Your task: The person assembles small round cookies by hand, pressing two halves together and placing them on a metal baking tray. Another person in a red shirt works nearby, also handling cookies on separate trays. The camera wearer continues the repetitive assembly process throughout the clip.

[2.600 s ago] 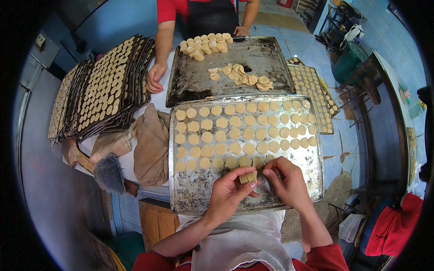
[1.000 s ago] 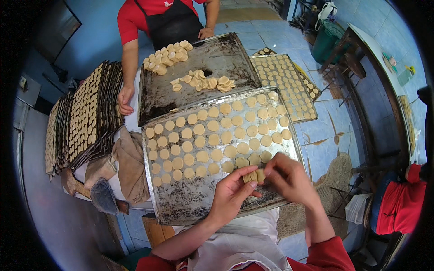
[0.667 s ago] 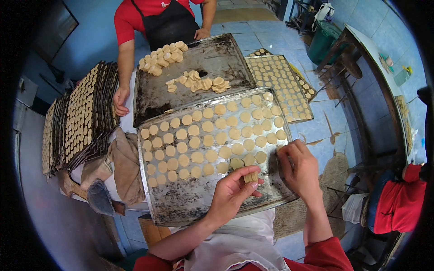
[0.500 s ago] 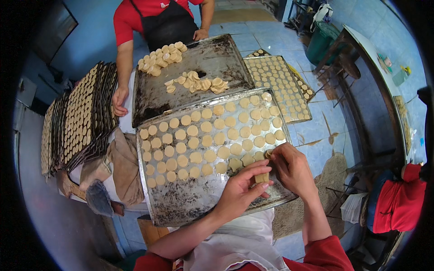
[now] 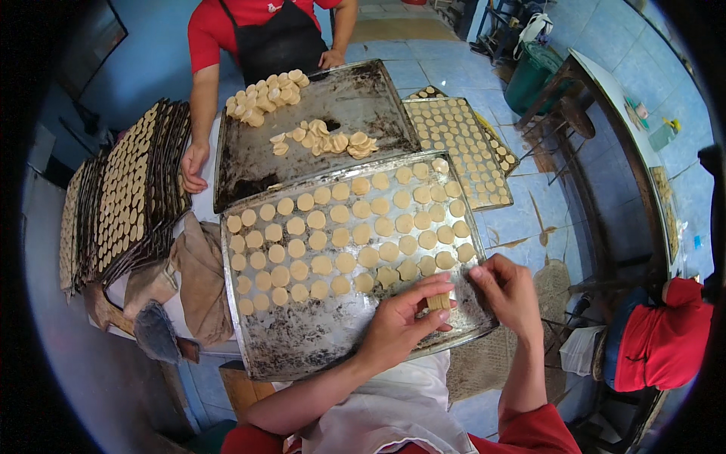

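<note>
1. Okay, far left: stacked dark trays (image 5: 160,185), leaning, top faces dotted with pale discs.
2. Blue-grey cloth (image 5: 155,333) and brown cloth (image 5: 200,284), side by side at the near edge of the desk (image 5: 204,203).
3. Co-worker's hand (image 5: 194,168), fingers loosely curled, by the far tray's left edge; red sleeve, black apron above.
4. Far tray (image 5: 363,98), dark-stained: upper pile of discs (image 5: 265,97) in its top left corner, looser lower pile (image 5: 325,141) nearer the middle.
5. Near tray (image 5: 302,340), slightly slanted: flat dough discs (image 5: 339,236) in rows over the upper part, scorched metal bare below.
6. Left hand (image 5: 401,325), over the near tray's lower right part: grip closed around a short stack of discs (image 5: 438,301), thumb one side, fingers the other.
7. Right behind, more trays (image 5: 490,205) with discs, overlapping, low down.
8. Right hand (image 5: 513,295), at the near tray's right rim: grip narrow, thumb and forefinger tips close together beside the last disc. Can't tell if anything's pinched between.
9. Far right: green bin (image 5: 532,79), then red garment (image 5: 654,333).
</note>
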Demonstrator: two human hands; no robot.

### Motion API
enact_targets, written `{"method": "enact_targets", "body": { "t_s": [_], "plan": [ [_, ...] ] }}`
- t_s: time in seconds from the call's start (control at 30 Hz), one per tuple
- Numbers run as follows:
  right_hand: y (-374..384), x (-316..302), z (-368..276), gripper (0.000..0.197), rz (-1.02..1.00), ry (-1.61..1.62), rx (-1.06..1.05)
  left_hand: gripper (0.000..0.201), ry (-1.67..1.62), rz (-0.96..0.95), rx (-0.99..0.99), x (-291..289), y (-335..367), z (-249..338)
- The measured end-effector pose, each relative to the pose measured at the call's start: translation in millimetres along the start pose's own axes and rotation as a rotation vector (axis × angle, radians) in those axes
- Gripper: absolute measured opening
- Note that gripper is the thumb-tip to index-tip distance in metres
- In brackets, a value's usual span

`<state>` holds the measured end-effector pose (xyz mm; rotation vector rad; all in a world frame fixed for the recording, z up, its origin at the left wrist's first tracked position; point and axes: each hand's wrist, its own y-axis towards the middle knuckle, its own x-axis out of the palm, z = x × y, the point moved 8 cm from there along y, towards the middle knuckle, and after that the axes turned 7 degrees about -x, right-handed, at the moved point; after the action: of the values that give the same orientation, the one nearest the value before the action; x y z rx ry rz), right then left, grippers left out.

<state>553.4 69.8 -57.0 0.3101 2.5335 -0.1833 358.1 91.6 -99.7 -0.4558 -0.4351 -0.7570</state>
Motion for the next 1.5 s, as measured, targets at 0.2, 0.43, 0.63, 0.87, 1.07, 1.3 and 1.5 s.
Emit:
{"method": "enact_targets", "body": {
  "t_s": [0.2, 0.43, 0.63, 0.87, 1.07, 1.3, 1.5],
  "plan": [
    [5.2, 34.8, -45.0, 0.018, -0.018, -0.042, -0.283, 0.044, -0.036, 0.111, -0.063, -21.0, -27.4, 9.4],
    [40.5, 81.5, -83.6, 0.018, -0.002, -0.552, -0.466, 0.046, -0.071, 0.252, 0.021, -49.1, -57.7, 29.4],
    [52.1, 94.6, -76.7, 0.014, -0.011, -0.503, -0.497, 0.046, -0.083, 0.297, 0.06, -66.0, -67.1, 39.1],
    [27.9, 106.2, -70.2, 0.016, -0.388, 0.663, 0.004, 0.042, -0.07, 0.322, 0.117, -74.9, -66.2, 36.0],
    [0.6, 120.7, -93.0, 0.013, -0.457, 0.259, -0.15, 0.039, -0.049, 0.307, 0.132, -79.4, -64.9, 33.0],
    [42.3, 79.2, -76.1, 0.012, -0.049, -0.298, -0.335, 0.037, -0.033, 0.32, 0.171, -75.1, -69.6, 43.6],
    [52.3, 77.5, -66.9, 0.021, -0.042, -0.464, -0.256, 0.041, -0.109, 0.32, 0.197, -75.7, -79.3, 49.6]
  ]
}}
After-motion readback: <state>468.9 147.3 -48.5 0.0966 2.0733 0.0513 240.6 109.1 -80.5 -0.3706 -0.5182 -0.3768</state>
